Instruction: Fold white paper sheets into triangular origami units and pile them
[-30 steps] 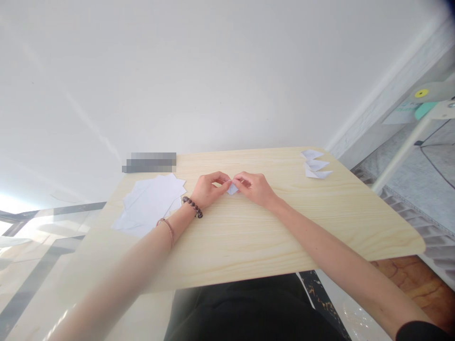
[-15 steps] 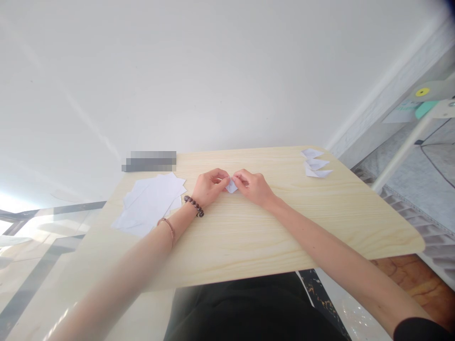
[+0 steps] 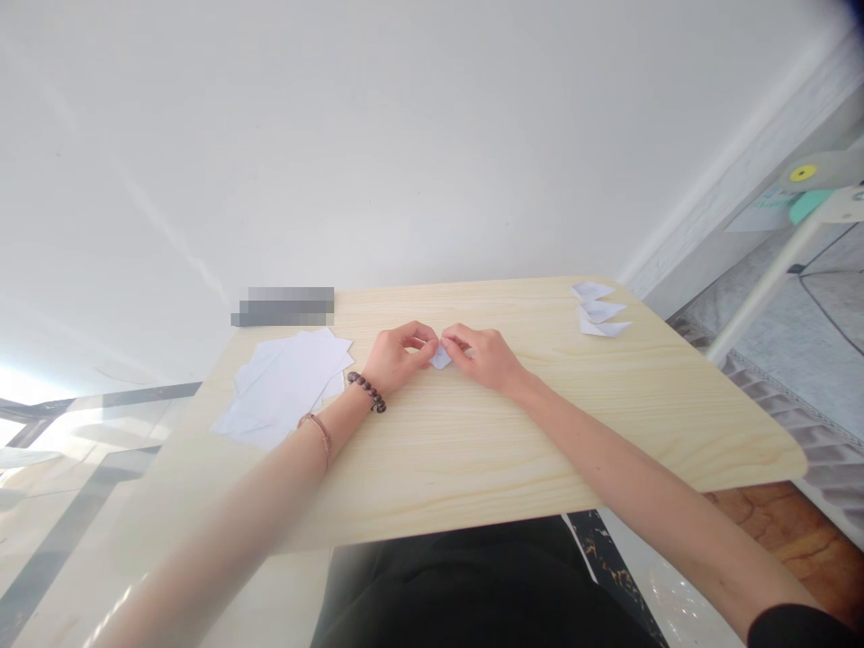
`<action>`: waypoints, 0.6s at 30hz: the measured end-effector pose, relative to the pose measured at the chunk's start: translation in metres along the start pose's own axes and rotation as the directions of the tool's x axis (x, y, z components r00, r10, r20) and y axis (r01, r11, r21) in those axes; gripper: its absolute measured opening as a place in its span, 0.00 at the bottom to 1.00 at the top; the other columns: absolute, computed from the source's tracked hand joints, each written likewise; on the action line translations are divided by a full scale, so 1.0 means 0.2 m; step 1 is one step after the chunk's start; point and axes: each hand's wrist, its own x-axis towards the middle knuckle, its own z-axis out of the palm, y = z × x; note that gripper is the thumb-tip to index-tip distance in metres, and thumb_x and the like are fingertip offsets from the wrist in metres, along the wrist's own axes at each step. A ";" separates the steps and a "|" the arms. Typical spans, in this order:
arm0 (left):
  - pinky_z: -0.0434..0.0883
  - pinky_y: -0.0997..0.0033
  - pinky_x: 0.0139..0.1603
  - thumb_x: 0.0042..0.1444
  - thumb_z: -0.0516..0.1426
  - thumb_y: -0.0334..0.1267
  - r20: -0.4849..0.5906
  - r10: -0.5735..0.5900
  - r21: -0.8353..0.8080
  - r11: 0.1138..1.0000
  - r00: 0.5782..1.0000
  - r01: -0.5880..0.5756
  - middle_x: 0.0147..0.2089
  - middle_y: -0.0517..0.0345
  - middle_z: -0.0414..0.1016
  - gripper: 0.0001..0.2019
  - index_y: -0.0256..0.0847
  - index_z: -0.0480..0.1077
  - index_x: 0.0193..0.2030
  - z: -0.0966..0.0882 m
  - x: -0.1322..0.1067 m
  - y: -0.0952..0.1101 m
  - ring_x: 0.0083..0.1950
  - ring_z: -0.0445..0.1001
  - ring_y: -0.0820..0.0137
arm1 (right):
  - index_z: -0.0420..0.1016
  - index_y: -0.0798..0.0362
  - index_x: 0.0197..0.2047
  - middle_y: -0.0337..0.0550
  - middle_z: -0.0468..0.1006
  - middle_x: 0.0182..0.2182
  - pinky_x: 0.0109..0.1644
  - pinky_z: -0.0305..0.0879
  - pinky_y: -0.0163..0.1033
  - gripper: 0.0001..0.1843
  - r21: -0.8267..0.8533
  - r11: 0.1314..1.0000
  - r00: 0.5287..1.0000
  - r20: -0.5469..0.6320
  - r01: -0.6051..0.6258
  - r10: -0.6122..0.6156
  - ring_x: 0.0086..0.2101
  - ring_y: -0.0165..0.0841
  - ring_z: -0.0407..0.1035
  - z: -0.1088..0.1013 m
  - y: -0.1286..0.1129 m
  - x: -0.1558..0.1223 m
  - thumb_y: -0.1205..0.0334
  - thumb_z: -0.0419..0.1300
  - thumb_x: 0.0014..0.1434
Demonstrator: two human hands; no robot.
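Between my hands, at the middle of the table, is a small folded piece of white paper [image 3: 441,359], its lower point showing. My left hand [image 3: 403,351], with a dark bead bracelet at the wrist, pinches the paper's left side between thumb and fingers. From the other side my right hand [image 3: 482,353] pinches its right edge. The fingertips of both hands nearly meet and cover the upper part of the paper.
Loose white paper sheets [image 3: 283,382] lie in an overlapping pile on the left of the wooden table [image 3: 472,468]. Three folded paper shapes [image 3: 600,311] stand in a row at the back right. A blurred-out dark object [image 3: 287,308] is at the back left, by the wall [image 3: 405,135].
Both hands stay almost in place. My fingertips have drawn slightly closer together over the folded paper, and the left hand has shifted a little.
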 end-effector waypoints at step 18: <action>0.70 0.70 0.39 0.49 0.52 0.39 -0.059 -0.019 0.026 0.999 0.998 0.021 0.33 0.56 0.73 0.07 0.38 0.67 0.31 0.00 0.02 -0.05 0.35 0.73 0.70 | 0.69 0.51 0.35 0.37 0.72 0.22 0.28 0.55 0.30 0.13 -0.070 0.997 0.999 -0.036 0.019 -0.021 0.20 0.25 0.61 0.00 0.00 0.00 0.59 0.45 0.58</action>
